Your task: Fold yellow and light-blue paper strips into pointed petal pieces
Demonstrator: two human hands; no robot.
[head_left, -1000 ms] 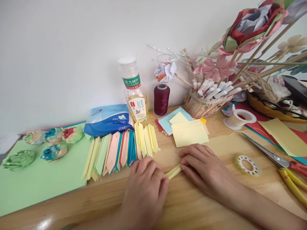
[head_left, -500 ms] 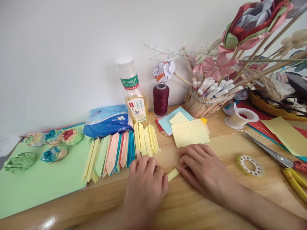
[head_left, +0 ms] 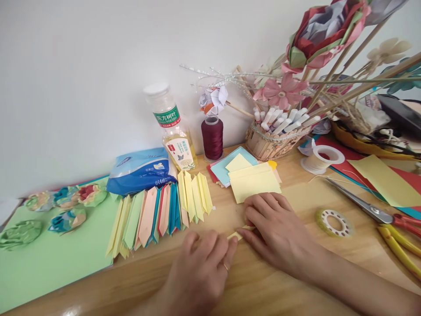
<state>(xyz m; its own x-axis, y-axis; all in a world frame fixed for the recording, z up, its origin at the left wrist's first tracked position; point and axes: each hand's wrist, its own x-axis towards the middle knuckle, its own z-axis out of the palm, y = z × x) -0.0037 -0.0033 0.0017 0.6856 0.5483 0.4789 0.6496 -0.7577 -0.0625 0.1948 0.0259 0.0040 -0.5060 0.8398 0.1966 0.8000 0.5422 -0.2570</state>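
A narrow folded strip of yellow paper (head_left: pixel 234 237) lies on the wooden table between my hands, mostly covered by them. My left hand (head_left: pixel 204 263) is closed at its left end, the fingers curled and a ring showing on one. On the other end, my right hand (head_left: pixel 274 226) pinches the strip with the thumb low and the fingers bent over it. Just beyond the right hand, yellow paper sheets (head_left: pixel 255 181) rest on a blue sheet (head_left: pixel 221 169). A row of folded paper strips (head_left: pixel 149 215) in several colours stands left of my left hand.
Crumpled paper flowers (head_left: pixel 67 219) lie on green card (head_left: pixel 66 272) at left. Behind are a tissue pack (head_left: pixel 140 169), a bottle (head_left: pixel 179 151), maroon thread (head_left: pixel 212 138) and a marker basket (head_left: pixel 272 142). Tape (head_left: pixel 333 223), a white spool (head_left: pixel 322 159) and scissors (head_left: pixel 375 211) sit at right.
My left hand has shifted slightly and turned, its fingers now closer to my right hand along the strip. Less of the strip shows. The whole view has moved a little, with things sitting further left.
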